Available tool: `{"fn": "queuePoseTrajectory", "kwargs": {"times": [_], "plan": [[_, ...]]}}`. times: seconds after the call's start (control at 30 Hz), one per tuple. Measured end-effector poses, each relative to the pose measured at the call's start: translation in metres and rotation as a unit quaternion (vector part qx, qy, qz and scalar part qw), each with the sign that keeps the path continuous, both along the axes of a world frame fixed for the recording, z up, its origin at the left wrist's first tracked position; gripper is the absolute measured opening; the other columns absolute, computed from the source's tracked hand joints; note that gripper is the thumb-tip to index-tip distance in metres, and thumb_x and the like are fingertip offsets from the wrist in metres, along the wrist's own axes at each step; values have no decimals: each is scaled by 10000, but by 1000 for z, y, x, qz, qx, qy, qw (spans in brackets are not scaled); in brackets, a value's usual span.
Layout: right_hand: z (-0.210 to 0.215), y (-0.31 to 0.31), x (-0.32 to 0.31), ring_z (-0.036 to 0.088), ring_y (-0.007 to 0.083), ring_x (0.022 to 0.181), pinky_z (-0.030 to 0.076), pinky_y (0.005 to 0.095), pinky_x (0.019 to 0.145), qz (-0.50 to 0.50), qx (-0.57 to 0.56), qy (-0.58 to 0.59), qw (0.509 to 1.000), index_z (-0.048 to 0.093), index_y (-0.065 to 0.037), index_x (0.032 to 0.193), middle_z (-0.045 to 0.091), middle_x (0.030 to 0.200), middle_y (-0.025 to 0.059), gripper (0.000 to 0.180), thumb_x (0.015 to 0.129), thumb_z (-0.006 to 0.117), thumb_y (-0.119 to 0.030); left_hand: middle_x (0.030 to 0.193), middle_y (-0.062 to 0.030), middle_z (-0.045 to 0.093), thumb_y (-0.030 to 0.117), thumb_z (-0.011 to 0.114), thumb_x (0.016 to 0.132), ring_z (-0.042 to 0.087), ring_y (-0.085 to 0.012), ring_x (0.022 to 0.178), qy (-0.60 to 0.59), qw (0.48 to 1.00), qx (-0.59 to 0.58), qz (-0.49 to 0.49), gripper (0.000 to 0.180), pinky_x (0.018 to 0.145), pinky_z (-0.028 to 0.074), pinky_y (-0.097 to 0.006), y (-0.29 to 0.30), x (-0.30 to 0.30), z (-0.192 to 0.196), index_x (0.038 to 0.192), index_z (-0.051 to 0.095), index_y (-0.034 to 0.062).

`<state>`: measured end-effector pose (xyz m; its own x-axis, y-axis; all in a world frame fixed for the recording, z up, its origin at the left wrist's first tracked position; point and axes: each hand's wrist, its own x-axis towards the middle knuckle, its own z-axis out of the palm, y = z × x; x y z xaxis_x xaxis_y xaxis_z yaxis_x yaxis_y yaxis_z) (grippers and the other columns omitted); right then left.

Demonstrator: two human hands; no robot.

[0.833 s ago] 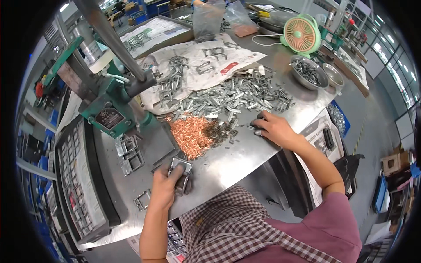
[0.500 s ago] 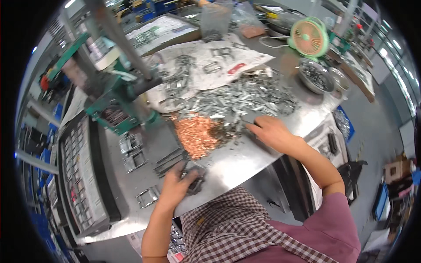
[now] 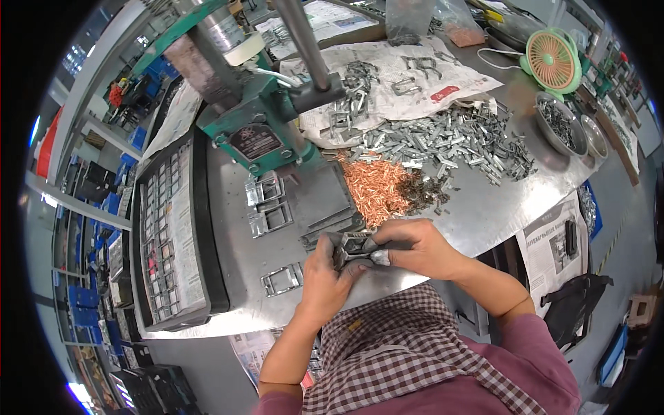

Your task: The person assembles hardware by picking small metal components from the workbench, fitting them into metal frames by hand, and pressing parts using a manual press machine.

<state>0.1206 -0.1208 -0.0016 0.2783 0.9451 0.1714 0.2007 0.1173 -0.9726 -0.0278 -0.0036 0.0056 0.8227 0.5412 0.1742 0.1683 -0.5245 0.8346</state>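
Both left hand (image 3: 326, 278) and right hand (image 3: 419, 250) pinched a grey metal frame (image 3: 354, 245); I guessed fitting, next needing steady pushing.

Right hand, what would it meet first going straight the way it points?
Likely the metal piece in the left hand; the right hand points at it and may be touching, though depth is unclear.

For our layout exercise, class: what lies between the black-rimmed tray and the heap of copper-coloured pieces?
The head view shows, rightward from the tray: a strip of tabletop, silver metal frames, then the green press's flat grey base, beside the heap.
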Motion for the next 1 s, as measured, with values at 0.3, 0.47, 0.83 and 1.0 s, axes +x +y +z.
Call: {"fn": "queuePoseTrajectory", "kwargs": {"times": [0.3, 0.47, 0.83, 1.0], "plan": [[6, 5, -18, 527, 205, 794, 425, 302, 681, 0, 36, -81, 996, 590, -13, 915, 550, 840, 74, 239, 676, 598, -16, 777, -172, 578, 203, 687, 712, 580, -352, 717, -36, 999, 1, 28, 395, 602, 450, -373, -6, -18, 0, 947, 427, 21], [-7, 17, -36, 525, 324, 869, 438, 347, 780, -93, 94, -240, 962, 449, -19, 1121, 492, 1005, 171, 504, 623, 454, 59, 770, -181, 568, 196, 660, 738, 579, -351, 649, -42, 993, 100, 41, 368, 537, 451, -390, -4, -27, 4, 953, 416, 24], [-24, 59, -54, 485, 367, 964, 407, 406, 829, -42, 55, -255, 964, 414, 1, 1123, 452, 1085, 197, 452, 690, 543, 3, 629, -159, 536, 220, 649, 711, 551, -307, 568, 21, 989, 77, 124, 288, 518, 420, -366, 30, -44, -9, 816, 476, 15], [-13, 54, -48, 479, 350, 969, 402, 405, 798, 12, -6, -244, 970, 401, 9, 1129, 462, 1027, 185, 474, 700, 596, -52, 688, -110, 597, 149, 664, 707, 562, -197, 612, -35, 987, -34, 152, 263, 562, 426, -307, 65, -45, 4, 860, 535, -21]]}}
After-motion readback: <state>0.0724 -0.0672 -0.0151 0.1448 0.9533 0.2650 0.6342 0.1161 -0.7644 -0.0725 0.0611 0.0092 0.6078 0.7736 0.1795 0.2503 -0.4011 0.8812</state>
